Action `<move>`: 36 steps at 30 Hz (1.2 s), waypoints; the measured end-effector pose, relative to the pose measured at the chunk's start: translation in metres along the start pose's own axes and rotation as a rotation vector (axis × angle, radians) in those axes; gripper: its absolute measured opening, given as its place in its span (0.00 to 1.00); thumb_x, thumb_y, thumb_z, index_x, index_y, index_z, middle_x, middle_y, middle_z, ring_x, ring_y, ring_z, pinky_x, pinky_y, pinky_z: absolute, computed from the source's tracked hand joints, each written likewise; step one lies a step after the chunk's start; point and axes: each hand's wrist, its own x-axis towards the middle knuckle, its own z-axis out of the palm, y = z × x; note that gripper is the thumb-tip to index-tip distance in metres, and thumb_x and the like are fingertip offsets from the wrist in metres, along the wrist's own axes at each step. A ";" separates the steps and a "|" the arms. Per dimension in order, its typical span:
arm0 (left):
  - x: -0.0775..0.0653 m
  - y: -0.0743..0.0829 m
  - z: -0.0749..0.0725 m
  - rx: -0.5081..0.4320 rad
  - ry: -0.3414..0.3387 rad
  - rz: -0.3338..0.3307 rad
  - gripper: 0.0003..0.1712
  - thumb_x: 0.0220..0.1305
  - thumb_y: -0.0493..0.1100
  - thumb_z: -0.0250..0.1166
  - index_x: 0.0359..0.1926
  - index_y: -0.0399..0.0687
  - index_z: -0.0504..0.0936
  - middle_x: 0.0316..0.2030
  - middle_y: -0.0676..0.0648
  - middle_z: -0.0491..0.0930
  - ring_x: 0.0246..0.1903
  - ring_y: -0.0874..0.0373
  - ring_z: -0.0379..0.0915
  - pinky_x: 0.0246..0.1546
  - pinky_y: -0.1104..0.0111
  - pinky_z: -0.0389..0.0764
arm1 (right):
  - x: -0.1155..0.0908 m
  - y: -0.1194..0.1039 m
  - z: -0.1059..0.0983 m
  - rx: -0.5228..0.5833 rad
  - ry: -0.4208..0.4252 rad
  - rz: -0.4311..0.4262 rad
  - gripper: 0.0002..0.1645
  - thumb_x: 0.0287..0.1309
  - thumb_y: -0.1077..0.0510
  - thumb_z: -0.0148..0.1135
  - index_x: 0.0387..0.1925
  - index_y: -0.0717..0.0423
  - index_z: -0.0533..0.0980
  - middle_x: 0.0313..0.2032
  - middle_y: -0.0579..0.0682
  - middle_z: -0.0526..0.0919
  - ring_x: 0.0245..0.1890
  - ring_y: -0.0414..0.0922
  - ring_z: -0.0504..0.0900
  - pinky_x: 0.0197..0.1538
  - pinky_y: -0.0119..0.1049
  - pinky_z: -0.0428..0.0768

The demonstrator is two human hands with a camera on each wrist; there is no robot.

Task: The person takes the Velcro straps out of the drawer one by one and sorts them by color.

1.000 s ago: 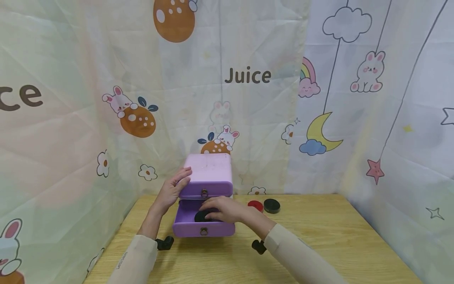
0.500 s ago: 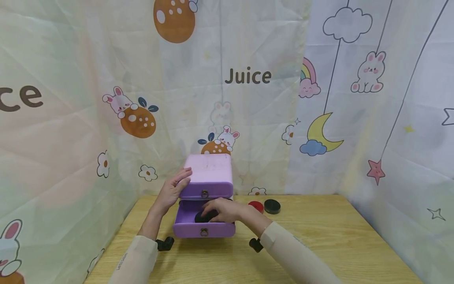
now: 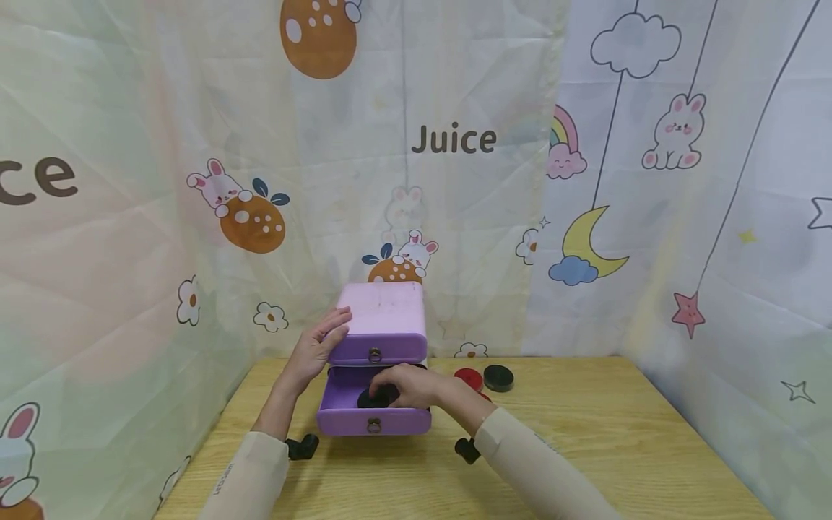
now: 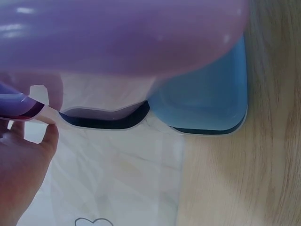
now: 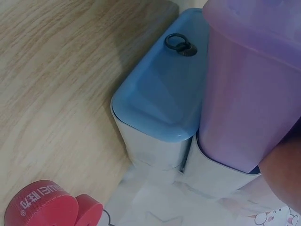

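Note:
A small cabinet (image 3: 380,307) with a pink top has its purple middle drawer (image 3: 373,420) pulled out. My left hand (image 3: 314,354) rests on the cabinet's top left edge, fingers lying on the top. Inside the drawer, my right hand (image 3: 409,384) has its fingers curled over a black roll (image 3: 367,399) that looks like electrical tape, gripping it; part of the roll is hidden by the fingers. Below, a blue drawer (image 5: 160,84) with a ring pull is closed, as the right wrist view shows; little of the right hand appears there.
Red tape rolls (image 5: 44,205) and another black roll (image 3: 498,378) lie on the table right of the cabinet. Black elbow-shaped pieces (image 3: 302,446) stand on either side in front. A printed cloth (image 3: 455,217) hangs behind and at the sides.
In the drawer, my right hand has shifted slightly and its fingers have curled in over the black roll. A second red roll shows past the right forearm. The left hand stays put.

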 end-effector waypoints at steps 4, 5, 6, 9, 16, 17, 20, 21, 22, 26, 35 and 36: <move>0.000 -0.001 0.001 0.005 -0.001 -0.016 0.27 0.77 0.51 0.62 0.70 0.46 0.77 0.77 0.48 0.67 0.83 0.50 0.44 0.82 0.46 0.43 | 0.000 0.001 0.001 0.013 0.003 0.008 0.18 0.62 0.59 0.75 0.53 0.48 0.83 0.51 0.40 0.87 0.54 0.31 0.80 0.64 0.29 0.77; 0.000 -0.001 0.001 0.008 -0.002 -0.022 0.27 0.77 0.51 0.63 0.70 0.46 0.77 0.77 0.49 0.66 0.83 0.50 0.44 0.82 0.46 0.43 | 0.000 0.001 0.001 0.012 0.004 0.009 0.18 0.62 0.59 0.75 0.53 0.48 0.83 0.50 0.40 0.87 0.53 0.31 0.80 0.63 0.29 0.77; 0.000 -0.001 0.001 0.011 -0.005 -0.026 0.28 0.76 0.52 0.62 0.71 0.47 0.77 0.77 0.49 0.66 0.83 0.50 0.43 0.82 0.45 0.43 | 0.000 0.001 0.001 0.010 0.006 0.010 0.18 0.62 0.58 0.75 0.52 0.47 0.83 0.50 0.40 0.87 0.53 0.31 0.80 0.63 0.29 0.77; 0.000 0.000 0.000 0.011 -0.005 -0.036 0.28 0.76 0.54 0.62 0.71 0.48 0.77 0.77 0.50 0.66 0.83 0.51 0.44 0.82 0.45 0.43 | 0.000 0.002 0.002 0.006 0.010 0.011 0.17 0.62 0.58 0.75 0.51 0.47 0.83 0.49 0.39 0.87 0.52 0.31 0.80 0.62 0.29 0.78; -0.001 -0.001 0.000 0.003 -0.006 -0.037 0.28 0.76 0.53 0.63 0.70 0.48 0.77 0.77 0.50 0.66 0.83 0.52 0.44 0.82 0.46 0.43 | -0.002 0.004 0.002 0.040 0.030 0.013 0.14 0.63 0.55 0.74 0.50 0.46 0.83 0.48 0.38 0.87 0.50 0.30 0.80 0.61 0.29 0.78; -0.001 0.000 0.000 0.003 -0.006 -0.040 0.28 0.76 0.54 0.63 0.70 0.48 0.77 0.77 0.51 0.66 0.83 0.52 0.44 0.82 0.46 0.43 | -0.003 0.004 0.002 0.053 0.036 0.014 0.14 0.63 0.55 0.74 0.50 0.46 0.83 0.47 0.38 0.86 0.50 0.30 0.80 0.60 0.29 0.78; -0.001 0.000 0.000 0.005 -0.005 -0.041 0.28 0.76 0.55 0.63 0.71 0.49 0.77 0.77 0.52 0.66 0.83 0.53 0.44 0.82 0.46 0.44 | -0.004 0.005 0.001 0.093 0.065 0.017 0.13 0.64 0.53 0.73 0.50 0.45 0.83 0.47 0.37 0.86 0.49 0.30 0.80 0.58 0.28 0.79; -0.001 0.000 0.000 0.006 -0.005 -0.041 0.29 0.76 0.55 0.63 0.71 0.49 0.77 0.77 0.52 0.66 0.83 0.53 0.44 0.82 0.46 0.44 | -0.005 0.005 0.001 0.105 0.076 0.018 0.13 0.65 0.52 0.73 0.49 0.44 0.83 0.47 0.37 0.86 0.48 0.31 0.80 0.58 0.28 0.79; -0.001 0.000 0.000 0.005 -0.005 -0.041 0.29 0.76 0.55 0.63 0.71 0.49 0.77 0.77 0.52 0.66 0.83 0.53 0.44 0.82 0.46 0.44 | -0.006 0.004 0.000 0.116 0.087 0.017 0.13 0.65 0.52 0.73 0.49 0.44 0.83 0.47 0.37 0.87 0.47 0.31 0.80 0.56 0.28 0.79; 0.000 -0.001 0.000 0.006 -0.004 -0.036 0.28 0.76 0.55 0.63 0.70 0.49 0.77 0.77 0.51 0.66 0.83 0.53 0.45 0.82 0.46 0.44 | -0.009 0.003 -0.002 0.132 0.125 0.000 0.13 0.64 0.50 0.74 0.49 0.46 0.83 0.46 0.39 0.87 0.45 0.33 0.80 0.52 0.27 0.78; 0.001 -0.003 0.000 -0.012 -0.006 -0.030 0.26 0.76 0.51 0.63 0.70 0.47 0.78 0.77 0.49 0.67 0.83 0.51 0.44 0.82 0.45 0.42 | -0.020 0.000 -0.008 0.149 0.178 -0.049 0.12 0.63 0.51 0.74 0.46 0.47 0.82 0.44 0.39 0.85 0.43 0.36 0.80 0.48 0.27 0.78; 0.001 -0.003 0.000 -0.015 -0.006 -0.028 0.26 0.77 0.50 0.63 0.70 0.46 0.78 0.77 0.49 0.67 0.83 0.51 0.44 0.82 0.45 0.42 | -0.022 0.000 -0.009 0.156 0.181 -0.045 0.12 0.64 0.50 0.74 0.46 0.46 0.82 0.44 0.39 0.85 0.43 0.36 0.80 0.49 0.27 0.78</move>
